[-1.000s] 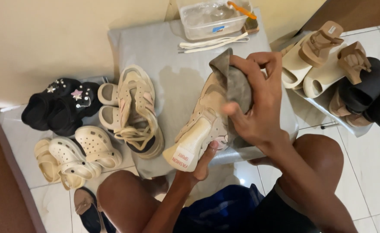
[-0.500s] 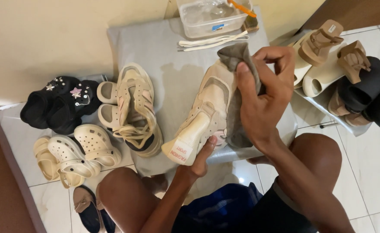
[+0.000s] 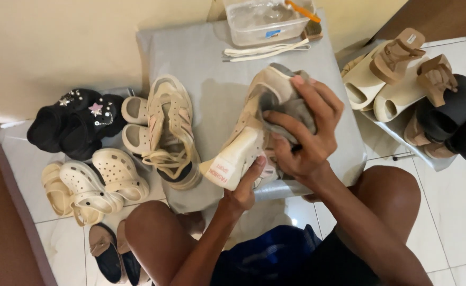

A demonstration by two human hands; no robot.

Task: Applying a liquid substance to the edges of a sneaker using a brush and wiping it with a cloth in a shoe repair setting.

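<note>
Right hand (image 3: 310, 140) presses grey cloth (image 3: 291, 108) onto beige sneaker (image 3: 249, 143), left hand (image 3: 243, 190) gripping its heel.

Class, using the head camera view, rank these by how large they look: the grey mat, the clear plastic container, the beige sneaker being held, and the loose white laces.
1. grey mat
2. beige sneaker, though nearness to the camera enlarges it
3. clear plastic container, partly cropped
4. white laces

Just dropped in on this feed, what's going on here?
A seated person holds a beige sneaker over a grey covered surface. The left hand grips it from below near the heel, while the right hand presses a grey cloth against its upper. A second sneaker lies beside it, loose laces and a clear plastic tub behind.
</note>
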